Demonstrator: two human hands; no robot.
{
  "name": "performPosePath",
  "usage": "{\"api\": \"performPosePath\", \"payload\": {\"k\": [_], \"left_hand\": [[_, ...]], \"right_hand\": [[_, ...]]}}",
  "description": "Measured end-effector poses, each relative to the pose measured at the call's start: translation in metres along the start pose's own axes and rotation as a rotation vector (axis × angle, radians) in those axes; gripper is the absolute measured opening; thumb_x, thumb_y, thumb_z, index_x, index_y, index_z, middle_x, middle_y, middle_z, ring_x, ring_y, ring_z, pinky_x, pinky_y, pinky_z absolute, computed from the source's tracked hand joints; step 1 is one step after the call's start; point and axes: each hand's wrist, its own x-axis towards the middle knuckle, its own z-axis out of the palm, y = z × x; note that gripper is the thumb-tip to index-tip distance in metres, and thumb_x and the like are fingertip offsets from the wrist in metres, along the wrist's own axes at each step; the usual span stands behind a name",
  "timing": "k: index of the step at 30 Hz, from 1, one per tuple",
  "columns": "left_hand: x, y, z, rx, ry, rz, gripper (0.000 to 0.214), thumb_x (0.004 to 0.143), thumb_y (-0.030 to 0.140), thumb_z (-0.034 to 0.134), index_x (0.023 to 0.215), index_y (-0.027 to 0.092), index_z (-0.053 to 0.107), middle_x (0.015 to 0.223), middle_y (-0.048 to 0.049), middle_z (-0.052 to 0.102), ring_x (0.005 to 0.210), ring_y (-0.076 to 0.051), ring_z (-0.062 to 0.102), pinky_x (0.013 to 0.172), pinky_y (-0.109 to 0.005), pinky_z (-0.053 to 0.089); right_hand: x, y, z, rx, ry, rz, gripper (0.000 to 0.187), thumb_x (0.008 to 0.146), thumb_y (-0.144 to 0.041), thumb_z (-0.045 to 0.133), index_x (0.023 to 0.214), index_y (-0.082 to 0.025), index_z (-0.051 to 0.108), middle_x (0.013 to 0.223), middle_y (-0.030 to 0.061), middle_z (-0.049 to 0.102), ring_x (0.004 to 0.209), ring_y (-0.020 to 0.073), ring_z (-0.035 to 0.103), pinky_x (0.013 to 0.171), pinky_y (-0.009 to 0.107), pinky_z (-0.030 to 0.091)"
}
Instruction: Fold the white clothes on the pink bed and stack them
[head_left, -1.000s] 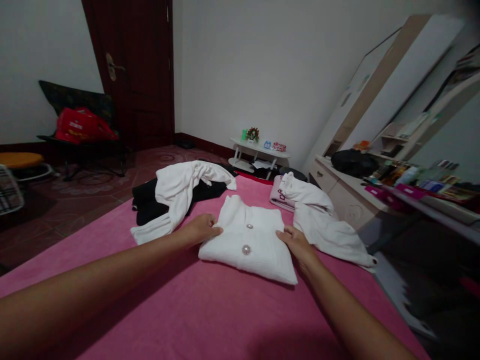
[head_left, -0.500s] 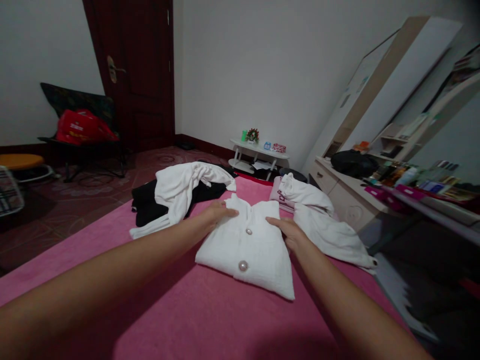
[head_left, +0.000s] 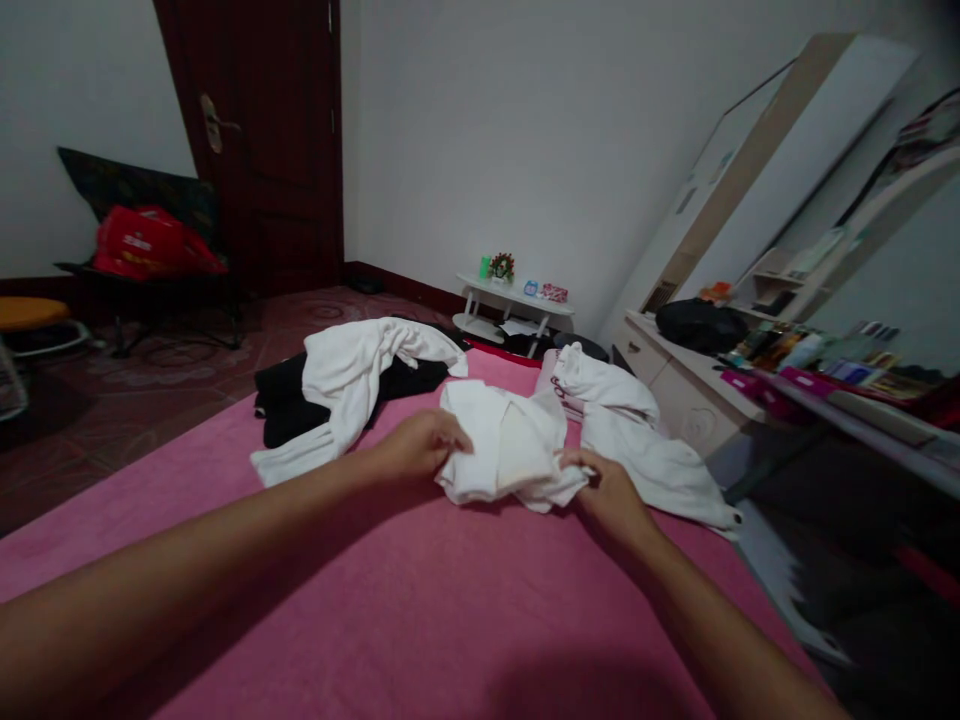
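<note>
Below, pink cover [head_left: 420,620]; beyond, one door [head_left: 262,150].
Gripping one white garment [head_left: 499,440] with left hand [head_left: 424,445] and right hand [head_left: 609,492]; near two white heaps [head_left: 349,370] [head_left: 652,450], apparently clothes.

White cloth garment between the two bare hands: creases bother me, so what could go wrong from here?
The white cloth garment looks bunched near the right hand, so creases might set. The left hand is at its opposite side, so uneven pulling could skew it. A rumpled white cloth garment lies close by on the right and might get snagged.
</note>
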Motion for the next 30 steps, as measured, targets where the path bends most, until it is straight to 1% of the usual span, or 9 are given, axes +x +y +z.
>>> {"api": "performPosePath", "payload": {"k": [1, 3, 7, 10, 15, 21, 24, 27, 30], "left_hand": [[-0.012, -0.006, 0.007, 0.022, -0.066, -0.015, 0.036, 0.067, -0.001, 0.047, 0.086, 0.018, 0.072, 0.085, -0.0032, 0.070, 0.081, -0.016, 0.064, 0.080, -0.027, 0.049], [-0.028, -0.013, 0.013, 0.070, -0.103, -0.051, 0.039, 0.066, -0.001, 0.045, 0.087, 0.019, 0.073, 0.086, -0.0030, 0.070, 0.082, -0.016, 0.063, 0.080, -0.027, 0.049], [-0.028, -0.003, 0.007, 0.174, 0.122, -0.143, 0.024, 0.080, 0.014, 0.051, 0.095, 0.018, 0.071, 0.099, -0.0071, 0.067, 0.094, -0.020, 0.061, 0.089, -0.035, 0.048], [-0.016, 0.014, 0.007, 0.256, 0.188, -0.116, 0.032, 0.087, 0.035, 0.054, 0.111, 0.019, 0.066, 0.119, -0.0114, 0.060, 0.111, -0.026, 0.055, 0.098, -0.042, 0.043], [0.000, 0.035, 0.035, 0.348, 0.044, 0.061, 0.042, 0.092, 0.045, 0.047, 0.122, 0.019, 0.060, 0.139, -0.0146, 0.047, 0.126, -0.028, 0.045, 0.106, -0.044, 0.036], [-0.001, 0.021, 0.069, 0.408, -0.217, -0.080, 0.084, 0.085, 0.069, 0.039, 0.147, 0.013, 0.029, 0.152, -0.0195, 0.026, 0.140, -0.037, 0.021, 0.111, -0.056, 0.019], [-0.005, 0.014, 0.070, 0.407, -0.260, -0.111, 0.084, 0.086, 0.071, 0.033, 0.148, 0.014, 0.027, 0.155, -0.0165, 0.020, 0.142, -0.034, 0.016, 0.113, -0.053, 0.013], [-0.004, 0.012, 0.067, 0.327, -0.188, -0.115, 0.064, 0.092, 0.061, 0.030, 0.137, 0.018, 0.047, 0.150, -0.0125, 0.034, 0.138, -0.030, 0.030, 0.113, -0.049, 0.018], [-0.001, 0.010, 0.063, 0.202, -0.015, -0.183, 0.047, 0.098, 0.042, 0.028, 0.106, 0.020, 0.069, 0.127, -0.0075, 0.060, 0.118, -0.021, 0.053, 0.103, -0.035, 0.036]], "right_hand": [[-0.009, 0.010, 0.002, 0.000, -0.087, 0.028, 0.011, 0.067, -0.023, 0.057, 0.070, -0.019, 0.067, 0.094, 0.0049, 0.071, 0.089, 0.0238, 0.063, 0.083, 0.039, 0.049], [-0.017, 0.024, 0.000, 0.024, -0.090, 0.090, 0.013, 0.067, -0.022, 0.055, 0.066, -0.019, 0.067, 0.100, 0.0057, 0.070, 0.094, 0.0247, 0.064, 0.085, 0.039, 0.049], [0.000, 0.024, -0.014, 0.098, 0.166, 0.284, 0.021, 0.074, -0.032, 0.053, 0.080, -0.018, 0.067, 0.090, 0.0095, 0.070, 0.084, 0.0245, 0.065, 0.070, 0.036, 0.051], [0.020, 0.006, -0.015, -0.042, 0.229, 0.196, 0.035, 0.082, -0.045, 0.050, 0.097, -0.017, 0.066, 0.098, 0.0106, 0.068, 0.095, 0.0261, 0.063, 0.080, 0.041, 0.050], [0.022, -0.014, 0.028, -0.359, 0.071, -0.181, 0.047, 0.092, -0.044, 0.043, 0.132, -0.020, 0.051, 0.139, 0.0112, 0.049, 0.129, 0.0243, 0.043, 0.108, 0.047, 0.031], [-0.006, -0.006, 0.084, -0.686, -0.203, -0.079, 0.051, 0.093, -0.036, 0.042, 0.139, -0.015, 0.044, 0.150, 0.0133, 0.033, 0.142, 0.0283, 0.022, 0.112, 0.057, 0.015], [-0.001, -0.004, 0.078, -0.597, -0.230, -0.060, 0.045, 0.089, -0.037, 0.047, 0.129, -0.018, 0.056, 0.143, 0.0108, 0.045, 0.136, 0.0271, 0.035, 0.111, 0.052, 0.023], [0.014, -0.001, 0.063, -0.350, -0.038, -0.040, 0.032, 0.088, -0.035, 0.045, 0.105, -0.019, 0.068, 0.118, 0.0088, 0.066, 0.112, 0.0227, 0.059, 0.099, 0.040, 0.043], [0.021, 0.009, 0.055, -0.306, 0.263, -0.074, 0.031, 0.082, -0.028, 0.050, 0.109, -0.020, 0.063, 0.118, 0.0088, 0.063, 0.111, 0.0221, 0.057, 0.097, 0.038, 0.045]]}}
